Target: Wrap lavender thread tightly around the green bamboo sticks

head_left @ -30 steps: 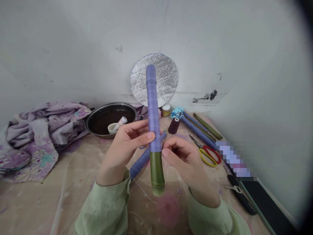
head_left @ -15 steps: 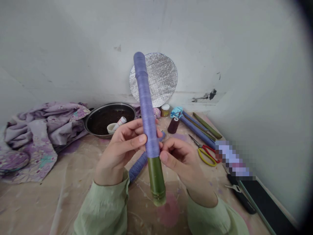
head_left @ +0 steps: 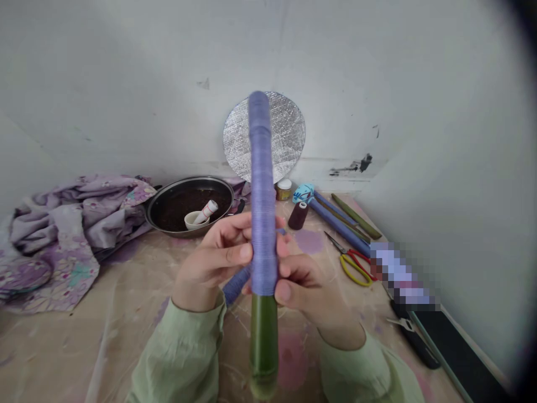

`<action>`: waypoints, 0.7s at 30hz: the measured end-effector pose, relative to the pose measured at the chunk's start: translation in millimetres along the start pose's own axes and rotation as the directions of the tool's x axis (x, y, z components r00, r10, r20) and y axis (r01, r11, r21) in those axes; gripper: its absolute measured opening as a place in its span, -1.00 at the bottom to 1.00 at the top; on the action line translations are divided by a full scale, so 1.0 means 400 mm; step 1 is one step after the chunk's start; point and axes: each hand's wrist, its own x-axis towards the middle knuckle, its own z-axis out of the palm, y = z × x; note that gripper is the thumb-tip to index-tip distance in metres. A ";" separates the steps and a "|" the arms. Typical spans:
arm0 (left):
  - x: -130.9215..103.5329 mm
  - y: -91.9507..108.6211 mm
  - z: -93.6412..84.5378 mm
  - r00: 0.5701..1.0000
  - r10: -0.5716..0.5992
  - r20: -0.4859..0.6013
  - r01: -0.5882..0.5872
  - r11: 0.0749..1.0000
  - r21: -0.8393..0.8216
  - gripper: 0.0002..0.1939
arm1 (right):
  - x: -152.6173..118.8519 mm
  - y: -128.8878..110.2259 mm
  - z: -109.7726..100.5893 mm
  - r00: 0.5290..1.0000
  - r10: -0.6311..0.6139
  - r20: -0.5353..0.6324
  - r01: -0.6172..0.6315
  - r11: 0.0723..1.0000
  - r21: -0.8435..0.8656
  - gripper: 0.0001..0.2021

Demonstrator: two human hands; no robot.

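Centre frame, the bamboo stick [head_left: 263, 224] stands upright, purple thread wound down most of it, bare green at the bottom. The left hand [head_left: 216, 263] has its grip closed on the wrapped part, and the right hand [head_left: 304, 285] pinches at the thread's lower edge. Winding looks underway; the next turn needs tension and tight, even coils. Scissors [head_left: 354, 263] lie right on the table [head_left: 84, 336].
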 end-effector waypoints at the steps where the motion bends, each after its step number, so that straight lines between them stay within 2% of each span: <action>1: 0.003 -0.003 -0.005 0.998 -0.005 0.059 0.007 0.999 -0.035 -0.62 | 0.002 -0.002 0.005 1.000 -0.011 -0.027 0.010 0.999 -0.033 -0.44; 3: 0.009 -0.005 -0.013 0.987 0.008 0.158 0.005 0.997 -0.078 -0.62 | 0.007 -0.006 0.012 0.994 -0.033 -0.106 0.022 0.994 -0.110 -0.46; 4: 0.012 -0.003 -0.015 0.987 0.011 0.161 -0.002 0.998 -0.058 -0.61 | 0.010 -0.008 0.013 0.987 -0.045 -0.156 0.022 0.989 -0.148 -0.51; 5: 0.013 -0.001 -0.015 0.992 0.018 0.121 -0.017 1.000 -0.008 -0.60 | 0.012 -0.009 0.013 0.977 -0.061 -0.205 0.023 0.983 -0.183 -0.58; 7: 0.015 0.006 -0.006 0.995 0.083 -0.055 -0.074 0.985 0.158 -0.65 | 0.015 -0.009 0.010 0.945 -0.113 -0.306 0.028 0.963 -0.269 -0.73; 10: 0.012 0.014 0.019 0.928 0.238 -0.288 -0.101 0.902 0.420 -0.68 | 0.016 -0.007 0.007 0.896 -0.203 -0.395 0.026 0.911 -0.411 -0.80; 12: 0.009 0.015 0.034 0.899 0.275 -0.340 -0.078 0.865 0.495 -0.61 | 0.015 -0.006 0.008 0.882 -0.234 -0.410 0.014 0.881 -0.473 -0.78; 14: 0.006 0.016 0.044 0.895 0.278 -0.349 -0.064 0.854 0.516 -0.59 | 0.013 -0.005 0.010 0.882 -0.249 -0.401 0.014 0.863 -0.505 -0.75; 17: 0.003 0.017 0.046 0.896 0.285 -0.340 -0.081 0.859 0.506 -0.65 | 0.008 -0.004 0.005 0.904 -0.225 -0.364 0.011 0.862 -0.507 -0.77; 21: 0.004 0.016 0.038 0.893 0.323 -0.313 -0.176 0.891 0.417 -0.67 | 0.001 -0.005 -0.011 0.943 -0.148 -0.297 0.016 0.915 -0.403 -0.82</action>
